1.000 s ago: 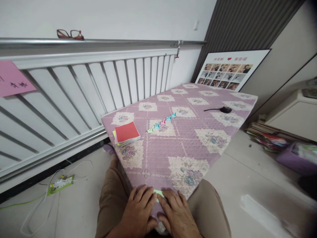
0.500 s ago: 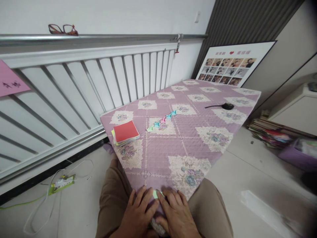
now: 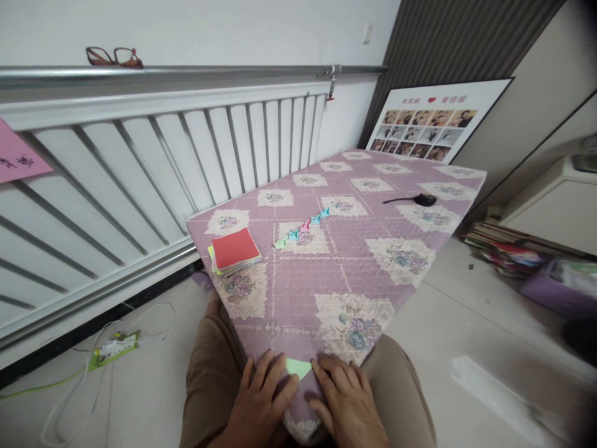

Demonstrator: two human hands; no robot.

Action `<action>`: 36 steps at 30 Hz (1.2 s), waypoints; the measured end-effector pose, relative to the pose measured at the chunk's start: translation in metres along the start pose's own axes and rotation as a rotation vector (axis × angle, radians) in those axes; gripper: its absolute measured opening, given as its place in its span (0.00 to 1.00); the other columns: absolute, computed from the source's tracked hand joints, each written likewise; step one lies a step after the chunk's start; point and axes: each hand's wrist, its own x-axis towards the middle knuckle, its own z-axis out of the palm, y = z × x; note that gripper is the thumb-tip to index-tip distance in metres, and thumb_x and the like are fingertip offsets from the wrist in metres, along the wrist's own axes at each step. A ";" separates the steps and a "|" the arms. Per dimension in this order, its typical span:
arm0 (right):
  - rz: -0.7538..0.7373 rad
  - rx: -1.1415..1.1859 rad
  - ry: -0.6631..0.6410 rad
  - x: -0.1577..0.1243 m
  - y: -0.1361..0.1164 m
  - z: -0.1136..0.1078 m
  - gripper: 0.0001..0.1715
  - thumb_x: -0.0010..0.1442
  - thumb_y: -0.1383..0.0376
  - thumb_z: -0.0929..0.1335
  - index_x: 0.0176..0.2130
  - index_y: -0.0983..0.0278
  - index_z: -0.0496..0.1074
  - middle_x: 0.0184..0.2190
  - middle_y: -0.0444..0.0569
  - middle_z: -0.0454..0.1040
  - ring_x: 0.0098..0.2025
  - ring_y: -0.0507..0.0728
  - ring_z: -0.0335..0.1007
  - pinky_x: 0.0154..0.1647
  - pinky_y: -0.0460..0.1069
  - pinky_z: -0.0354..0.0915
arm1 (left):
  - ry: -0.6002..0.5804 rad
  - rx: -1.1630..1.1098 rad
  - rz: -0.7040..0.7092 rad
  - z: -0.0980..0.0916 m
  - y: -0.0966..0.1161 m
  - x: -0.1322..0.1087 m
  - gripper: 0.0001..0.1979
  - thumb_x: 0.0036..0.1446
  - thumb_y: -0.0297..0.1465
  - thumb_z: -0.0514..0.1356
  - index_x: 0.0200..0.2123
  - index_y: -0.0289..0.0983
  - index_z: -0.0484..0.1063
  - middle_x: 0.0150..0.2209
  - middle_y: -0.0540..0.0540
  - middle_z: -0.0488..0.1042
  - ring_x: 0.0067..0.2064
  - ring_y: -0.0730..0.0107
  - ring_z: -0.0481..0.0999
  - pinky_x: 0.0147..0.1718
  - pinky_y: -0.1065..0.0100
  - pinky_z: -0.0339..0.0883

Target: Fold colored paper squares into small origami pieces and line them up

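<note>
A small light green folded paper lies on the near corner of the purple quilted table cover. My left hand rests flat on the cover with its fingertips touching the paper's left edge. Fingers spread, my right hand lies flat just right of the paper. Neither hand grips anything. Farther up the cover sit a stack of coloured paper squares with a red sheet on top, and a row of small folded paper pieces.
A white radiator runs along the left, with glasses on the pipe above. A black object with a cord lies on the far cover. A photo board leans at the back. Books are on the floor at right, a power strip at left.
My hands have drawn apart slightly, uncovering more of the green paper, which now shows as a triangle between them. The camera view shifted a little.
</note>
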 end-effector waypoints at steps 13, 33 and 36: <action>0.283 0.144 -0.241 0.064 -0.025 -0.021 0.03 0.53 0.68 0.69 0.30 0.59 0.72 0.35 0.46 0.74 0.40 0.58 0.68 0.39 0.51 0.57 | 0.002 0.058 -0.011 0.008 0.005 -0.009 0.28 0.54 0.47 0.57 0.57 0.45 0.65 0.58 0.40 0.66 0.59 0.47 0.58 0.55 0.50 0.46; 0.394 0.827 -0.164 0.052 -0.024 -0.011 0.12 0.57 0.60 0.62 0.24 0.60 0.59 0.21 0.40 0.63 0.27 0.52 0.61 0.29 0.45 0.59 | 0.118 -0.674 -0.504 0.025 0.020 -0.021 0.32 0.57 0.39 0.56 0.63 0.36 0.53 0.60 0.35 0.62 0.59 0.55 0.64 0.54 0.58 0.63; 0.446 1.051 -0.131 0.057 -0.032 -0.014 0.17 0.56 0.53 0.64 0.24 0.61 0.61 0.22 0.40 0.62 0.27 0.52 0.61 0.30 0.46 0.60 | 0.088 -1.138 -0.734 0.011 0.015 0.004 0.27 0.58 0.39 0.55 0.59 0.36 0.58 0.53 0.38 0.69 0.50 0.59 0.72 0.47 0.62 0.66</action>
